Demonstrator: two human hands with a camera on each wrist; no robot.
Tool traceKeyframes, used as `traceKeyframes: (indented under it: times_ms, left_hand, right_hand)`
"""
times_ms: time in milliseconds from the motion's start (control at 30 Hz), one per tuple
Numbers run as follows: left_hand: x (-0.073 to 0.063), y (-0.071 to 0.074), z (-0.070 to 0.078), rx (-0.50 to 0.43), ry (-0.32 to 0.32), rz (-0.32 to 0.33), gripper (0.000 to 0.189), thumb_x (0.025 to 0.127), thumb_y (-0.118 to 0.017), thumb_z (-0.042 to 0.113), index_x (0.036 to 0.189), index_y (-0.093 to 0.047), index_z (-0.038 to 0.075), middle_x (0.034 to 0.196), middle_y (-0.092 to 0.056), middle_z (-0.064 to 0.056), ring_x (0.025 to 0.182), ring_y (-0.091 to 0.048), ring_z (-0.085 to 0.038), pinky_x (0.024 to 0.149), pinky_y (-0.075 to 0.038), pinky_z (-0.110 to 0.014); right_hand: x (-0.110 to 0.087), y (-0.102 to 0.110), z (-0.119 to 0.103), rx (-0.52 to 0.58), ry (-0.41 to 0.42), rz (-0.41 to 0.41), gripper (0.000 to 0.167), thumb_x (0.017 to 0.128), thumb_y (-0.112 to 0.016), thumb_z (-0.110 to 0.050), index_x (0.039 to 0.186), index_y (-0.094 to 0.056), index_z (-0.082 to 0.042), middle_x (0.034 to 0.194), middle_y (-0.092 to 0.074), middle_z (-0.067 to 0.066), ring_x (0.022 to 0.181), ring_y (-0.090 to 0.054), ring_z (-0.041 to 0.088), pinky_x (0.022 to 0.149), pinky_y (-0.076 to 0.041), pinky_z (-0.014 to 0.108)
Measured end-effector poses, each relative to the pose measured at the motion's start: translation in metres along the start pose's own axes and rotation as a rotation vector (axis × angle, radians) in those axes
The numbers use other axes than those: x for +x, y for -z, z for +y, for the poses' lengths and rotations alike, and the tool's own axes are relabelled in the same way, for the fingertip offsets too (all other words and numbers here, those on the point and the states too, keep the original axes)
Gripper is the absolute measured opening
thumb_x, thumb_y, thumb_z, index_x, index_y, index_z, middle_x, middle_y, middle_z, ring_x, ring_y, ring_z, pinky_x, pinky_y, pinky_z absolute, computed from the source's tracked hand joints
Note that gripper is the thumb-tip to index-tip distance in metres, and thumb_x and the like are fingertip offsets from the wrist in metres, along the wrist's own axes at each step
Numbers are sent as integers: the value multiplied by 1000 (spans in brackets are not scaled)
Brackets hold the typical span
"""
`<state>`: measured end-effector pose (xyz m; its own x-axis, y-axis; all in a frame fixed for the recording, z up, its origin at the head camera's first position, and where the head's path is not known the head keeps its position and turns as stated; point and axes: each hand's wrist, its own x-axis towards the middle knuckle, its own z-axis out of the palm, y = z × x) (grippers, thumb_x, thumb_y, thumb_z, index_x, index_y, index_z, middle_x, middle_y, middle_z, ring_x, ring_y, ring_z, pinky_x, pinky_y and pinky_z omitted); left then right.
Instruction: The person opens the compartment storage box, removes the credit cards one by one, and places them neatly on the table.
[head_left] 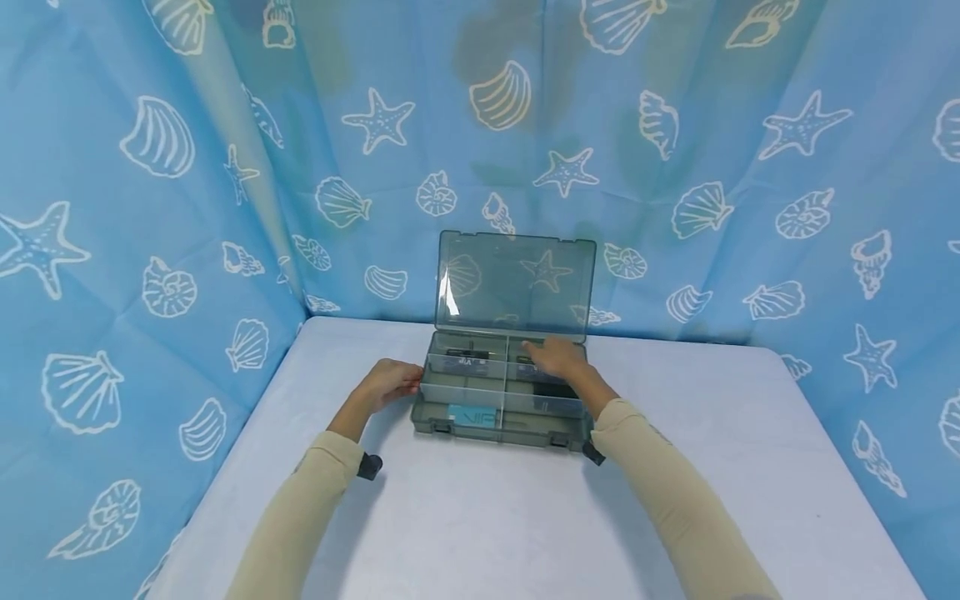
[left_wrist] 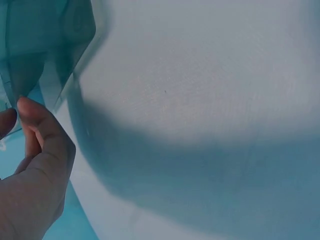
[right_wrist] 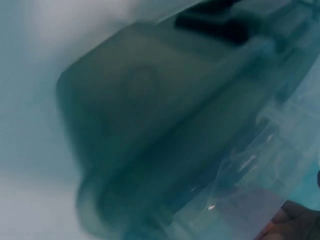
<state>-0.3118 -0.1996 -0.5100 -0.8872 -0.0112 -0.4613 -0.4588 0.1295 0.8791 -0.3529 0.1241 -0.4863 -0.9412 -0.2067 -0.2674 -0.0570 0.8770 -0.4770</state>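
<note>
A translucent grey-green compartment box (head_left: 487, 433) stands on the table with its lid (head_left: 517, 283) upright at the back. My left hand (head_left: 392, 379) is at the box's left side; in the left wrist view, its thumb and a fingertip (left_wrist: 31, 110) pinch the box's edge. Over the back right compartment, my right hand (head_left: 558, 357) reaches in, beside a dark packet (head_left: 525, 368). Whether its fingers hold anything is hidden; the right wrist view is blurred, with part of that hand (right_wrist: 295, 222) low at the right behind clear plastic.
Clear dividers (head_left: 465, 389) split the box into several compartments. A packet marked "Vip" (head_left: 463, 363) lies at back left, a light blue packet (head_left: 472, 415) at front left, and a black item (head_left: 555, 390) at right. A blue shell-patterned curtain (head_left: 420, 283) hangs behind the white table (head_left: 480, 517).
</note>
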Motion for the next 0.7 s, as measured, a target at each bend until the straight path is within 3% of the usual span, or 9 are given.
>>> traceKeyframes:
  times_ms: [133, 233, 300, 333, 367, 433, 533, 700]
  left_hand:
    - [3, 1, -2, -6, 16, 12, 31, 97, -58, 12, 121, -59, -8, 106, -64, -16, 75, -63, -12, 72, -54, -24]
    - [4, 1, -2, -9, 11, 5, 32, 98, -58, 14, 121, -59, -8, 106, -64, -15, 76, -63, -12, 72, -54, -24]
    - [3, 1, -3, -1, -10, 3, 34, 97, -60, 16, 121, -59, -8, 106, -64, -15, 76, -63, -13, 72, -54, -24]
    - [2, 1, -3, 15, -23, 8, 35, 95, -62, 16, 120, -59, -9, 105, -63, -15, 77, -62, -14, 72, -54, -25]
    - [1, 1, -3, 35, -38, 13, 36, 94, -64, 17, 119, -60, -8, 105, -63, -15, 78, -62, -14, 73, -54, -25]
    - [-1, -1, -4, 87, -65, 25, 36, 91, -69, 18, 116, -62, -7, 106, -63, -14, 81, -61, -16, 75, -54, -27]
    - [-3, -4, -6, 146, -88, 43, 36, 87, -74, 18, 113, -64, -4, 108, -62, -13, 88, -61, -19, 81, -53, -30]
    - [-4, -7, -9, 142, -100, 62, 35, 87, -74, 17, 114, -64, -2, 111, -62, -14, 93, -60, -22, 86, -51, -34]
  right_hand:
    - [-1, -2, -2, 76, 24, 12, 66, 102, -34, -53, 119, -59, 6, 112, -59, 23, 101, -58, 36, 88, -46, 51]
    - [0, -1, 1, 116, 8, 40, 60, 102, -34, -52, 106, -59, 2, 87, -58, 14, 78, -56, 27, 81, -47, 47]
    - [1, 0, 3, 163, -10, 50, 56, 103, -34, -51, 90, -56, -1, 71, -47, 9, 63, -45, 22, 75, -46, 43]
    - [2, 1, 5, 202, -19, 64, 56, 103, -36, -50, 91, -57, 0, 72, -50, 9, 61, -46, 20, 75, -47, 42]
    - [2, 2, 7, 243, -29, 75, 57, 102, -37, -49, 94, -60, 3, 77, -56, 12, 62, -51, 21, 76, -50, 41]
    - [1, 5, 10, 334, -58, 83, 59, 102, -41, -46, 113, -59, 9, 103, -63, 21, 78, -64, 26, 84, -52, 42]
    - [-1, 8, 13, 442, -94, 73, 68, 101, -45, -42, 141, -36, 13, 144, -41, 28, 112, -61, 36, 94, -49, 44]
    - [-2, 13, 13, 569, -134, 27, 72, 102, -47, -34, 147, -20, 15, 146, -34, 31, 122, -52, 39, 96, -48, 41]
